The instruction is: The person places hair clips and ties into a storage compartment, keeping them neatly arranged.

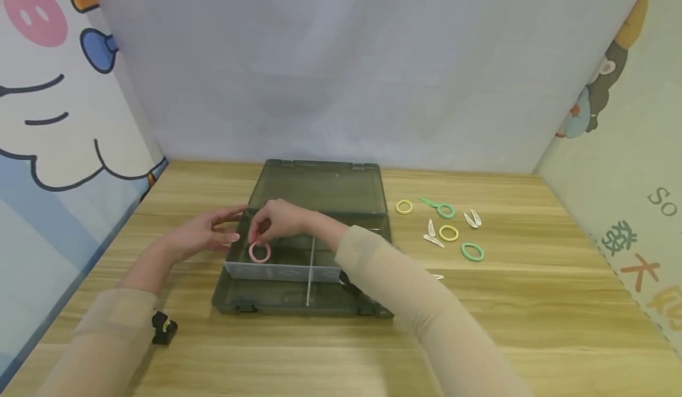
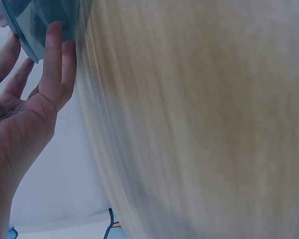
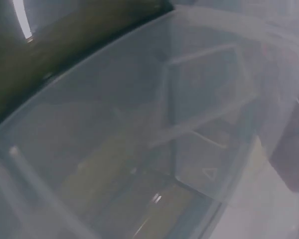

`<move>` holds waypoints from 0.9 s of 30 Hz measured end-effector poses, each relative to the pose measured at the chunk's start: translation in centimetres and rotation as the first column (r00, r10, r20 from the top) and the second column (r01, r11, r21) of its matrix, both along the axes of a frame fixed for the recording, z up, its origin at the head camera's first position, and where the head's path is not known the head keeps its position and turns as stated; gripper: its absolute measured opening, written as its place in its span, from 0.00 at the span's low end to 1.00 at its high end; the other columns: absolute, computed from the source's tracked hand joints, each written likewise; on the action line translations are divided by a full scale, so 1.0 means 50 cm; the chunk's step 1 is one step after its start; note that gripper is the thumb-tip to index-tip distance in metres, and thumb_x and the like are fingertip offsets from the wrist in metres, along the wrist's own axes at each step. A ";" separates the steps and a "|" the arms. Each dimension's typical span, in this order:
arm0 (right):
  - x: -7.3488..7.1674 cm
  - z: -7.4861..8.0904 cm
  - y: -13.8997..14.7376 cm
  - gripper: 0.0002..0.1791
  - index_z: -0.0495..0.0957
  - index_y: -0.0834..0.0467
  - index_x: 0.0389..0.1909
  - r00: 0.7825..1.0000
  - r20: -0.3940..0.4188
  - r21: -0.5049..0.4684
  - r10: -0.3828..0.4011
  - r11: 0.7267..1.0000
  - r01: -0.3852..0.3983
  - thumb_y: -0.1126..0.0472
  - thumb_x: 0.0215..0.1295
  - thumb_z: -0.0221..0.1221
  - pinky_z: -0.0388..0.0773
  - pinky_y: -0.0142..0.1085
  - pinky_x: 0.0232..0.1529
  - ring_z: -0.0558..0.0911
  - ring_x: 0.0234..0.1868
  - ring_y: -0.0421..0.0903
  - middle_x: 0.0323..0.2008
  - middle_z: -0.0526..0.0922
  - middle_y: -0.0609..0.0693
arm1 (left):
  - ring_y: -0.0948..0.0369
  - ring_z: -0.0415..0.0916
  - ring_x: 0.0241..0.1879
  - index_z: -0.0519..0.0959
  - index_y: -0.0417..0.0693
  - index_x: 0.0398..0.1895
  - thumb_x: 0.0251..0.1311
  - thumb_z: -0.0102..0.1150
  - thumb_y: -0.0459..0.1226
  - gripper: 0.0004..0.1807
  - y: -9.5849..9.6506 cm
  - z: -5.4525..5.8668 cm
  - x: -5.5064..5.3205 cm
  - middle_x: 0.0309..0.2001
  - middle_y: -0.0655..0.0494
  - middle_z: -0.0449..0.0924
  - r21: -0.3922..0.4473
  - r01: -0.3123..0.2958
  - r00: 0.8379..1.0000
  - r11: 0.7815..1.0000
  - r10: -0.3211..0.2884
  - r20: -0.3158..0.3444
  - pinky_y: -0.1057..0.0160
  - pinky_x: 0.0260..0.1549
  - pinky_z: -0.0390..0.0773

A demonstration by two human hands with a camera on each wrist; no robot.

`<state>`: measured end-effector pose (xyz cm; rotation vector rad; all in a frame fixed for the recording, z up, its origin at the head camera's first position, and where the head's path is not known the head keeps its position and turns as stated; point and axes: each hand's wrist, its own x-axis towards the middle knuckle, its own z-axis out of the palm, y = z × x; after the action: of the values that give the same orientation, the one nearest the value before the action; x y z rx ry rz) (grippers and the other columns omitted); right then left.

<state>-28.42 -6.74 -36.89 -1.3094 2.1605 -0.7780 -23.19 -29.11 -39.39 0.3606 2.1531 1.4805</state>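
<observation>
Pink, the small ring (image 1: 260,252) is hanging or resting at the left part of the box (image 1: 277,272); the right hand (image 1: 279,216) is pinching its far edge. The left hand (image 1: 199,237), fingers apart, is touching the box's left side. Keeping the pinch light seems wise.

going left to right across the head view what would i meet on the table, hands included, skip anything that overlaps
Left hand → pink ring → divider → left yellow ring → right yellow ring → plain green ring.
</observation>
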 end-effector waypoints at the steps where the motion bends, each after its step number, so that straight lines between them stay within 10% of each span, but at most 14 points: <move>1: 0.000 -0.003 0.000 0.06 0.84 0.56 0.38 1.000 0.002 0.004 -0.001 1.000 0.001 0.64 0.61 0.62 0.78 0.23 0.40 0.82 0.38 0.32 0.36 0.86 0.45 | 0.34 0.54 0.65 0.42 0.48 0.76 0.66 0.52 0.34 0.40 0.001 0.000 -0.001 0.73 0.34 0.35 0.000 0.004 1.000 1.000 -0.004 -0.002 0.49 0.50 0.78; 27: 0.008 -0.056 -0.016 0.08 0.83 0.56 0.40 0.998 0.064 0.013 -0.022 1.000 0.021 0.64 0.60 0.63 0.78 0.24 0.33 0.81 0.35 0.32 0.36 0.86 0.43 | 0.34 0.56 0.64 0.42 0.49 0.76 0.67 0.53 0.36 0.41 0.000 -0.010 -0.005 0.73 0.34 0.36 -0.003 0.002 1.000 1.000 -0.002 -0.005 0.48 0.52 0.76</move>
<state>-28.01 -7.53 -39.71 -1.2401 2.1294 -0.8028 -23.45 -29.12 -39.88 0.3663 2.1578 1.4768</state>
